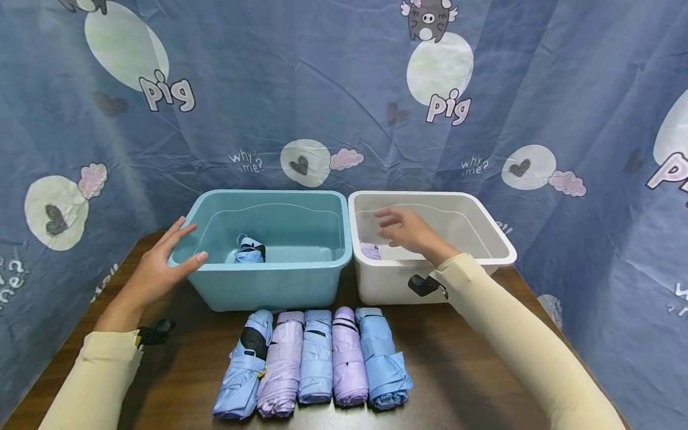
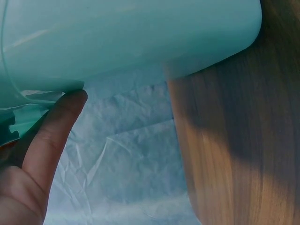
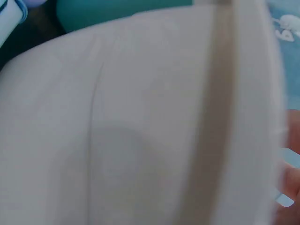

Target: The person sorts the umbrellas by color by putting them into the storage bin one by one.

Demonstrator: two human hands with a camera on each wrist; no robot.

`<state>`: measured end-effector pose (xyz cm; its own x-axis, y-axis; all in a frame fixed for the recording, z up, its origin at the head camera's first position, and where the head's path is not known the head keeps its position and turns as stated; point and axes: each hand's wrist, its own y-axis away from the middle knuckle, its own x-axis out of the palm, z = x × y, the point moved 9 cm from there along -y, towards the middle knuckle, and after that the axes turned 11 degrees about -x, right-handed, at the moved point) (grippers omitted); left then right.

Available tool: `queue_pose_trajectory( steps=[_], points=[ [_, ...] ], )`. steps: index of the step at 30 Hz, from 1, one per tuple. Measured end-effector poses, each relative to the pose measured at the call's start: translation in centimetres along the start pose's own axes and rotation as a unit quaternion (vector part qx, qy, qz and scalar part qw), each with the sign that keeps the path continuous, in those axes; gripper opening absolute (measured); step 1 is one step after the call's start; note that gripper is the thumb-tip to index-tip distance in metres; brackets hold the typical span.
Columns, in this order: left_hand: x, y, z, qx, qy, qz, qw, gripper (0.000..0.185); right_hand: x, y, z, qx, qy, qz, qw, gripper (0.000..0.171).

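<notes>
The left hand (image 1: 161,266) rests against the left front corner of the teal bin (image 1: 269,292), fingers straight and spread, thumb lying along the rim; it grips nothing. The left wrist view shows the thumb (image 2: 51,136) touching the underside of the teal bin's rim (image 2: 117,37). The right hand (image 1: 411,233) hovers over the white bin (image 1: 387,286), which stands just right of the teal bin and touches it. Its fingers are loosely extended and hold nothing. In the right wrist view the white bin's wall (image 3: 140,131) fills the frame, blurred, with fingertips (image 3: 290,183) at the edge.

Inside the teal bin lies one folded blue umbrella (image 1: 250,249), near its front wall. A folded lilac umbrella (image 1: 369,251) lies in the white bin, right of the teal bin's right wall and just below the right hand.

In front of the teal bin, on the brown table (image 1: 457,370), five folded umbrellas (image 1: 314,358) lie side by side in a row, touching, blue and lilac alternating. Behind the teal bin hangs a blue cloth (image 1: 322,89) printed with pigs and hearts.
</notes>
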<state>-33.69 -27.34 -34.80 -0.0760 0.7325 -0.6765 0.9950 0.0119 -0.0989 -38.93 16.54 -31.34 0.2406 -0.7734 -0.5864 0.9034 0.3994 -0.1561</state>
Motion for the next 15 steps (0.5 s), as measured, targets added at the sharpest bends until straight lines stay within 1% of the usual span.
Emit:
queue_pose_trajectory(
  steps=[7,12,15],
  points=[
    [-0.1,0.0,0.0,0.013,0.002,-0.002,0.9999,0.074,-0.8,1.4,2.0,-0.032,-0.007,-0.001,0.999,0.045],
    [-0.3,-0.1,0.1,0.008,0.002,-0.007,0.9999,0.075,-1.3,2.8,3.3,-0.071,-0.023,-0.004,0.997,0.043],
    [-0.1,-0.1,0.1,0.008,0.003,-0.003,1.0000,0.075,-1.6,4.0,3.9,-0.093,-0.027,-0.005,0.995,0.043]
  ],
)
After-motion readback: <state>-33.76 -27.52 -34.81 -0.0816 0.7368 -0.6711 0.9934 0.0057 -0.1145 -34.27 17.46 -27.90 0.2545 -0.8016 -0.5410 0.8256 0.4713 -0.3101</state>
